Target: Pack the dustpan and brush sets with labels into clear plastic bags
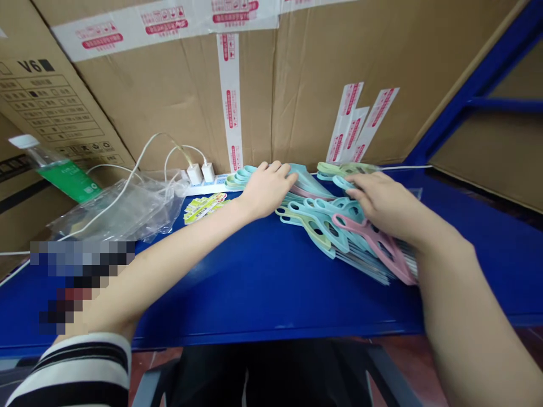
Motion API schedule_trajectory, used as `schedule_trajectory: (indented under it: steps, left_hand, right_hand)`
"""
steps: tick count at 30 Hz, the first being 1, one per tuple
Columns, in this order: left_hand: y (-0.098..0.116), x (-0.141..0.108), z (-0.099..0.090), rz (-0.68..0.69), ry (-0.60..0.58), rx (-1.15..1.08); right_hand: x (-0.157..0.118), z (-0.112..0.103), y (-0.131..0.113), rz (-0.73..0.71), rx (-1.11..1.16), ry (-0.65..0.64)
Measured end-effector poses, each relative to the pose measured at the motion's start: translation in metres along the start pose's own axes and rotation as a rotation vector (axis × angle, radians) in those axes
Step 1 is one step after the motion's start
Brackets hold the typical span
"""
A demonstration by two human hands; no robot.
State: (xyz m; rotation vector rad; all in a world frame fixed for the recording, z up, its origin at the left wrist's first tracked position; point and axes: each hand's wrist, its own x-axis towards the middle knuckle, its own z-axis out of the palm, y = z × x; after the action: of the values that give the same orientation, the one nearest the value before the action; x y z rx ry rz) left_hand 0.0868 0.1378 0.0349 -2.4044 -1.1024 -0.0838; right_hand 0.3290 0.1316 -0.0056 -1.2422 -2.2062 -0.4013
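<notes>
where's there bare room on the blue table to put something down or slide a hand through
Bare blue table shows between the left forearm and the right one, nearer the front edge. Another patch lies right of the right forearm. It's crowded at the back: plastic bags, green labels, the power strip and the hangers.

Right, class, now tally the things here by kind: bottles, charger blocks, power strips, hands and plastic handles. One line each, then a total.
Bottle: 1
Charger blocks: 2
Power strip: 1
Left hand and right hand: 2
Plastic handles: overlapping, cannot be counted
Total, without the handles: 6
</notes>
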Motion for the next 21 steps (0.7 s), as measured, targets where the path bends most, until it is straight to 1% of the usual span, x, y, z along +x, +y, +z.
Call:
schedule_trajectory:
  steps: [2,4,6,8,11,13,18,21]
  left_hand:
    - [-0.001,0.019,0.004,0.006,-0.014,0.0]
    - [-0.003,0.034,0.008,0.031,-0.036,-0.003]
    - [-0.005,0.044,0.01,0.055,-0.067,-0.003]
    - [-0.006,0.05,0.011,0.067,-0.087,0.002]
    - [-0.005,0.055,0.011,0.071,-0.089,0.012]
    - [-0.005,0.057,0.011,0.079,-0.078,0.021]
    - [-0.007,0.058,0.011,0.1,-0.025,0.048]
    - [-0.011,0.056,0.007,0.092,0.01,0.057]
  right_hand:
    - [0.001,-0.004,-0.005,0.006,0.003,0.022]
    - [0.002,-0.008,-0.01,0.04,-0.001,0.08]
    - [0.002,-0.013,-0.014,0.088,-0.013,0.144]
    - [0.002,-0.018,-0.016,0.127,-0.031,0.18]
    - [0.001,-0.024,-0.016,0.2,-0.07,0.213]
    - [0.001,-0.026,-0.015,0.239,-0.085,0.205]
    - [0.002,-0.026,-0.013,0.278,-0.096,0.174]
    - [0.003,-0.026,-0.014,0.295,-0.106,0.169]
